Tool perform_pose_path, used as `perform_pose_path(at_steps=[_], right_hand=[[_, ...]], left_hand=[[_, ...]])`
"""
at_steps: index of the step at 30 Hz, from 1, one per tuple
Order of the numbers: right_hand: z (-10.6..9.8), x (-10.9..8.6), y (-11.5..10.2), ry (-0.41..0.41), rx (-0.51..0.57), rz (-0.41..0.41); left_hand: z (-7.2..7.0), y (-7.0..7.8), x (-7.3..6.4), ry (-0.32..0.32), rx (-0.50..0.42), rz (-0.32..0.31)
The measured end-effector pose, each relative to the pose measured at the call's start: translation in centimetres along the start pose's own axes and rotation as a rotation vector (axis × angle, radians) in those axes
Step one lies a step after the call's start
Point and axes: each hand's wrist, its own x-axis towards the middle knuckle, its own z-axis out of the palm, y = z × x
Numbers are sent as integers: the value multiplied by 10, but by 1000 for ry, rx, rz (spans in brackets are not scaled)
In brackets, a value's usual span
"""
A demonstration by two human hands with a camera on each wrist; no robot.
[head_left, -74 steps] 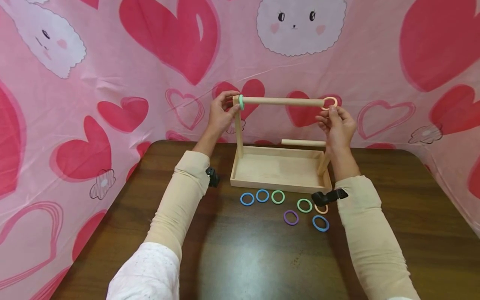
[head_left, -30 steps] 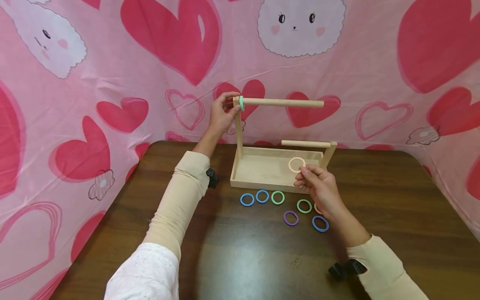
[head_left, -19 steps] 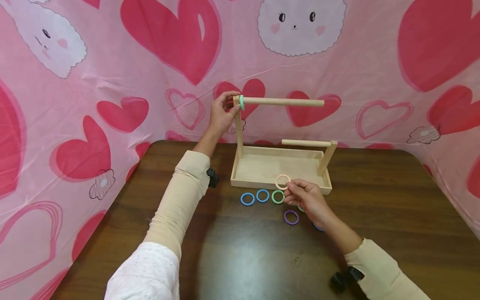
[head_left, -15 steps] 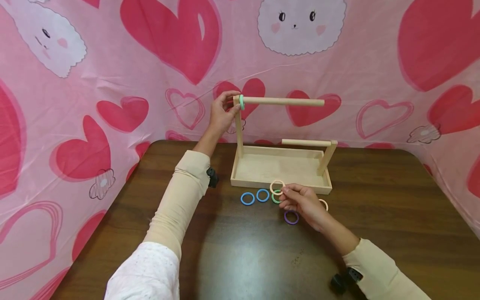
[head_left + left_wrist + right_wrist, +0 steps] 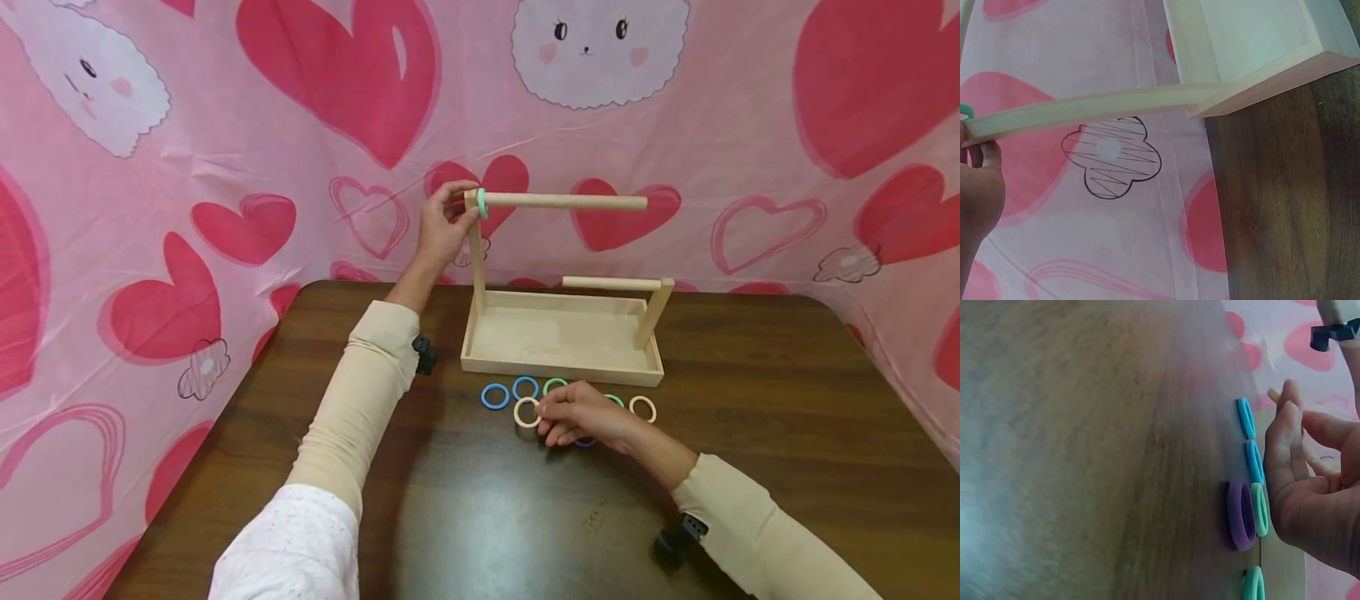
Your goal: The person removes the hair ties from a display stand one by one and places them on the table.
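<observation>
My left hand [image 5: 444,225] grips the top of the left post [image 5: 477,267] of a wooden stand, thumb in front and fingers behind. Beside it, a green ring [image 5: 482,203] sits on the upper rod [image 5: 562,201]. My right hand [image 5: 588,414] pinches a peach ring [image 5: 517,412] between thumb and fingers, low over the table in front of the stand. In the head view that ring overlaps the lower edge of a blue ring [image 5: 525,379]. The right wrist view shows a purple ring [image 5: 1232,515] on the table below the right hand, which mostly hides it in the head view.
The stand's shallow tray [image 5: 562,372] rests on the dark table [image 5: 480,517]. A lower rod [image 5: 611,283] extends left from its short right post [image 5: 654,317]. Another blue ring [image 5: 483,397], green rings [image 5: 556,382] and a second peach ring [image 5: 632,409] lie before the tray.
My right hand has carried the peach ring from the free end of the upper rod down and left, over the loose rings. My left hand stays on the post top.
</observation>
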Motion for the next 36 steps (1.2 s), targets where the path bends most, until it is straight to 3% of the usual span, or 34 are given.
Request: perform_pose_path(at_steps=[14,21,28,36], right_hand=[[0,6,-10,-70,-142,63],[0,5,-10,-48,-210,86],[1,5,-10,17,-312,37],[-2,3,-8,16,-320,21]], left_hand=[[-2,2,0,3,-15,-12],[-2,2,0,8,-18,-11],[-1,1,-1,5,-2,-21],[-1,1,-1,-2,-5,-13]])
